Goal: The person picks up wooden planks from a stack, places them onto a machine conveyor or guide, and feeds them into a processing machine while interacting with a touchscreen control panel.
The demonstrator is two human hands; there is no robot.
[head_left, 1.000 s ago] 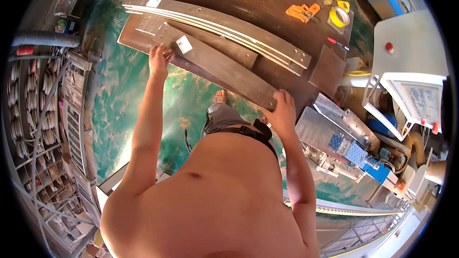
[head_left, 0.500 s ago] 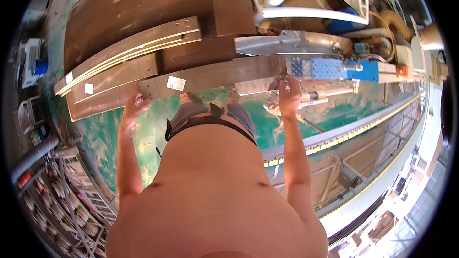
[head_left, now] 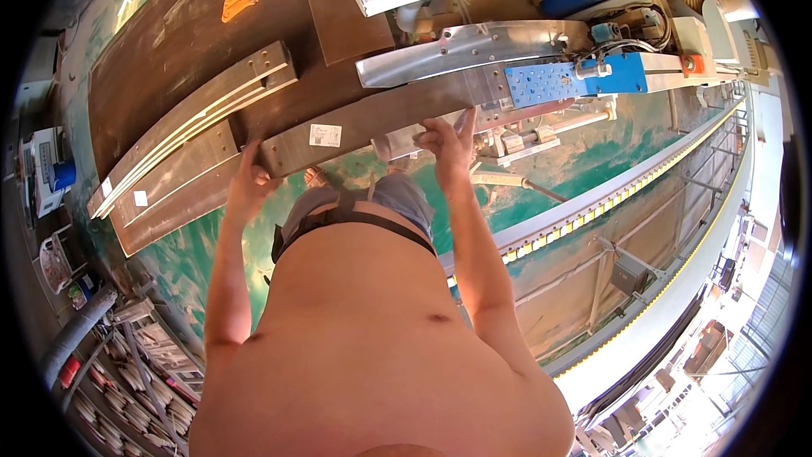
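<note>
Head cam: stickered board (head_left: 385, 110) is laid at the near edge of the tabletop (head_left: 182, 59), hands placed wide apart probably for balance; left hand (head_left: 249, 189) pinch can't be made out, right hand (head_left: 451, 150) is loosely spread.

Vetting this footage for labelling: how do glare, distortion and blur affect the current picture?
Head view: black corners and strong fisheye bending near the rim; head view: bright light washes out the lower-right background, and the metal bar gleams; head view: left hand, right hand and brown board look reasonably sharp.
</note>
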